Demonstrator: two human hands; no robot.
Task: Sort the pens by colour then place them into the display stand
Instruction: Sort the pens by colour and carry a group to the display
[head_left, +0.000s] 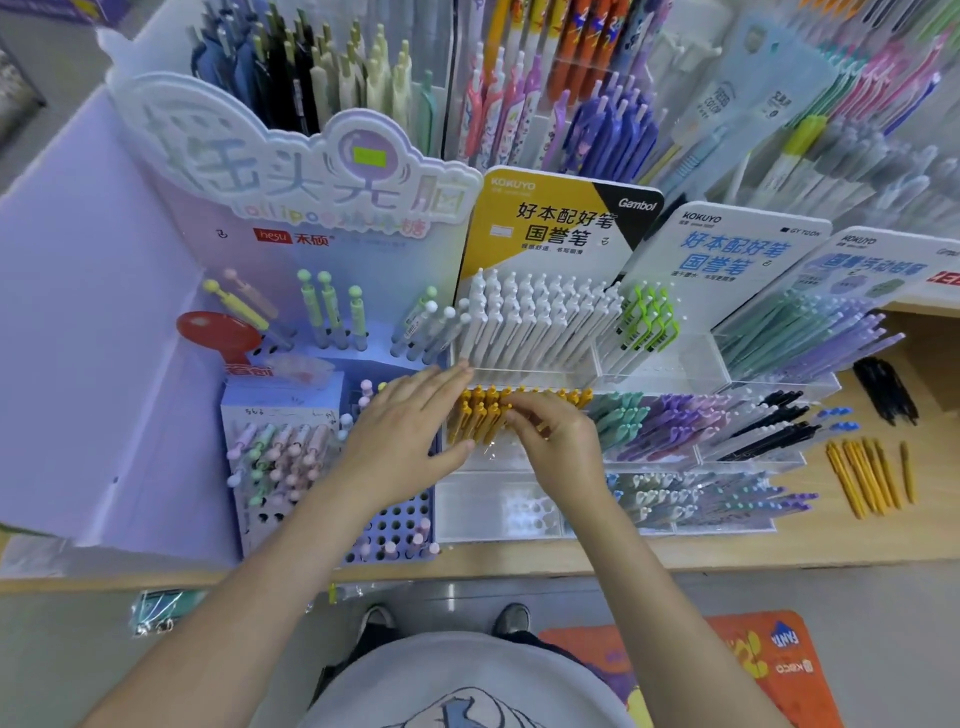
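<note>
Left hand (410, 431) lies flat, fingers straight, against the left side of the yellow pens (480, 415) standing in the clear display stand (498, 512). Right hand (558, 441) has curled fingers pinching among the same pens. Stand sits mid-table (857, 540). Loose yellow pens (867, 475) lie near the table's right edge, black pens (885, 387) behind them.

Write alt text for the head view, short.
Both hands work at a clear display stand: the right hand pinches a yellow pen among the yellow pens in a compartment, while the left hand rests flat beside them. More loose yellow pens lie on the wooden counter to the right.
</note>
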